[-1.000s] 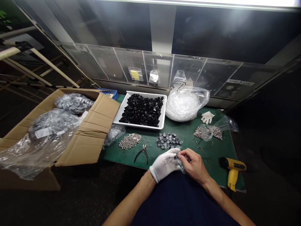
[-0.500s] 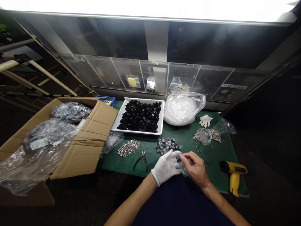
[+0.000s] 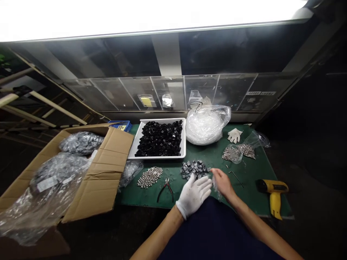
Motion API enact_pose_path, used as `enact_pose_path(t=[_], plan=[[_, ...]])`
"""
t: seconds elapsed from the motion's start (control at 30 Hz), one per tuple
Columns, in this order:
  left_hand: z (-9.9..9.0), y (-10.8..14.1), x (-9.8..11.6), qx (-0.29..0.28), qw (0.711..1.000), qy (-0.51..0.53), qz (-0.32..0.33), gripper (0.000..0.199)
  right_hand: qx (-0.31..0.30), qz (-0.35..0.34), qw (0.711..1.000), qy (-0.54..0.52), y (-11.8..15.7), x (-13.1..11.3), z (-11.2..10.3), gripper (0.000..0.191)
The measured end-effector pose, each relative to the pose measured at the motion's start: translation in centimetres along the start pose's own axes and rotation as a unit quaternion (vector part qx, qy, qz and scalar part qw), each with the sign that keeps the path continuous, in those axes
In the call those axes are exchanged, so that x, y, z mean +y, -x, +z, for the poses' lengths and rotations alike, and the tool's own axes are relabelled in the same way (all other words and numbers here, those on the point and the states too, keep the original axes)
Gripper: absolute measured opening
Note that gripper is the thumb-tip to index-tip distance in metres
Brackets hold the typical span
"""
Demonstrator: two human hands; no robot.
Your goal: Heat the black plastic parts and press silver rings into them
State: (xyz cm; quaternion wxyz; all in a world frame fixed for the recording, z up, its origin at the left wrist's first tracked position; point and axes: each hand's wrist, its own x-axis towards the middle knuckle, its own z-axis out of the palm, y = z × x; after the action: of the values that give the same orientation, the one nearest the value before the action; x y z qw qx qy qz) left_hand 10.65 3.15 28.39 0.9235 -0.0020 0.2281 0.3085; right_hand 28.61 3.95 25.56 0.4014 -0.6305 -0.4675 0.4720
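My left hand (image 3: 193, 195), in a white glove, lies palm up with its fingers stretched out and nothing visible on it. It is just in front of a pile of small black pieces with clear wrapping (image 3: 194, 169). My bare right hand (image 3: 221, 182) is beside it on the right, fingers bent together around clear plastic (image 3: 216, 185) that hangs below them. Left of the pile are small silver balls (image 3: 150, 177) and pliers (image 3: 166, 190) with dark red handles. A white tray (image 3: 184, 144) behind the pile holds many black parts (image 3: 159, 138).
A cardboard box (image 3: 104, 177) with bagged parts is at the left. Behind are a large clear bag (image 3: 207, 126) and a blue bin (image 3: 127, 125). At the right are a glove (image 3: 234, 135), metal pieces (image 3: 232, 153), a hex key (image 3: 236, 179) and a yellow heat gun (image 3: 275, 196).
My right hand has drawn back from my left palm. The dark piece between my hands no longer shows there, and my left hand has flattened out. The whole view has shifted slightly.
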Motion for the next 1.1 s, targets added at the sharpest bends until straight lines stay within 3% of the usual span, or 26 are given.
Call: enact_pose_path(t=[0.17, 0.37, 0.6, 0.7, 0.9, 1.0, 1.1], plan=[[1.1, 0.3, -0.1, 0.005, 0.999, -0.035, -0.023, 0.064, -0.085, -0.062, 0.988, 0.11, 1.6, -0.1, -0.3, 0.039], [1.7, 0.2, -0.8, 0.045, 0.996, -0.052, -0.064, 0.067, -0.07, -0.086, 0.979, 0.173, 3.7, 1.7, -0.5, 0.048], [0.8, -2.2, -4.0, 0.217, 0.962, -0.119, -0.112, 0.031, -0.038, -0.094, 0.981, 0.167, 5.7, 6.4, -0.5, 0.046], [1.1, -4.1, -7.0, 0.243, 0.949, -0.137, -0.146, 0.035, -0.02, -0.074, 0.984, 0.158, 6.4, 9.8, -2.8, 0.044], [4.1, -7.9, -14.7, 0.219, 0.956, -0.107, -0.162, 0.031, 0.001, -0.022, 0.99, 0.14, 7.9, 15.8, -10.9, 0.045], [5.9, -7.9, -16.9, 0.216, 0.961, -0.098, -0.142, 0.029, -0.022, -0.013, 0.992, 0.119, 7.7, 16.3, -13.2, 0.046], [7.6, -7.3, -17.8, 0.233, 0.963, -0.083, -0.11, 0.029, -0.056, -0.009, 0.995, 0.084, 7.1, 15.1, -13.7, 0.051]])
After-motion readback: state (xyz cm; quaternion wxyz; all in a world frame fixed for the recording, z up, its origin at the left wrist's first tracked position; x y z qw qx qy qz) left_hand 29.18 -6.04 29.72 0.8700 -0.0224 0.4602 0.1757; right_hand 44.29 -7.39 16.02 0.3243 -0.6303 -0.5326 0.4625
